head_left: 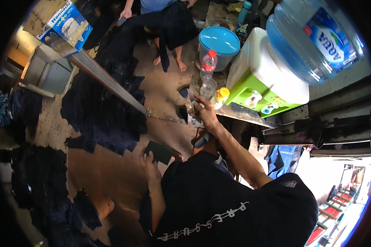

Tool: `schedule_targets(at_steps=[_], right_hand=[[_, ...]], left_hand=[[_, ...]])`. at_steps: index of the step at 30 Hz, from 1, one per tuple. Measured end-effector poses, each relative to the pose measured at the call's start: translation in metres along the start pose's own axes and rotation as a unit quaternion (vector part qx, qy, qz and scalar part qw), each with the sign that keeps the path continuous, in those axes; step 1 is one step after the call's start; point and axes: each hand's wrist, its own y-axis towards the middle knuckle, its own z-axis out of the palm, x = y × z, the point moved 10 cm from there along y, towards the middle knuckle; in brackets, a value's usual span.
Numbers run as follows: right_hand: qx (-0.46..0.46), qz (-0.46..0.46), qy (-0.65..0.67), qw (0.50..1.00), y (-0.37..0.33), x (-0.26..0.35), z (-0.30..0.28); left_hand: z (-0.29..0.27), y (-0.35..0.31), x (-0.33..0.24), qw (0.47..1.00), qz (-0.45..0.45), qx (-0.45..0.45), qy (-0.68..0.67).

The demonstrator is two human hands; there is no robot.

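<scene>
My left hand [151, 166] is closed round one end of a dark green, flat rectangular piece [160, 152], its thumb on top. The piece lies level in front of my black shirt, above the brown floor. My right arm reaches forward and left, and the right hand [205, 113] is beside the low table's edge. Its fingers are bent together round something thin and pale grey, whose kind I cannot make out. Just beyond these fingers shows a small dark scrap [184, 92]. Close to that hand stand a clear plastic cup [208, 88] and a yellow-capped bottle [220, 98].
On the right are a green-and-white water dispenser [261, 78] with a large blue bottle, a blue-lidded tub [219, 41] and a red-capped bottle [209, 61]. Dark cloth [105, 94] is heaped at left under a metal post [111, 84]. A barefoot person [158, 6] with dark cloth is ahead.
</scene>
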Motion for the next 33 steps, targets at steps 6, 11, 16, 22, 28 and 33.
schedule_targets(at_steps=[6,11,16,22,28,33], right_hand=[[-0.08,0.044,-0.001,0.996,0.059,-0.003,0.039],[-0.203,-0.241,-0.113,0.942,0.109,0.151,0.031],[-0.295,-0.375,-0.272,0.836,0.187,0.332,-0.05],[-0.442,-0.15,-0.395,0.791,0.347,0.36,-0.223],[-0.385,0.069,-0.525,0.756,0.437,0.29,-0.357],[-0.371,0.189,-0.511,0.752,0.473,0.231,-0.427]], left_hand=[[-0.064,0.105,-0.048,0.999,0.045,-0.008,-0.018],[-0.134,0.17,-0.087,0.996,0.059,-0.014,-0.063],[-0.187,0.201,-0.096,0.992,0.09,-0.083,-0.042],[-0.192,0.209,-0.08,0.99,0.05,-0.128,-0.025],[-0.171,0.196,-0.094,0.965,0.039,-0.174,0.193],[-0.123,0.185,-0.119,0.954,0.005,-0.193,0.23]])
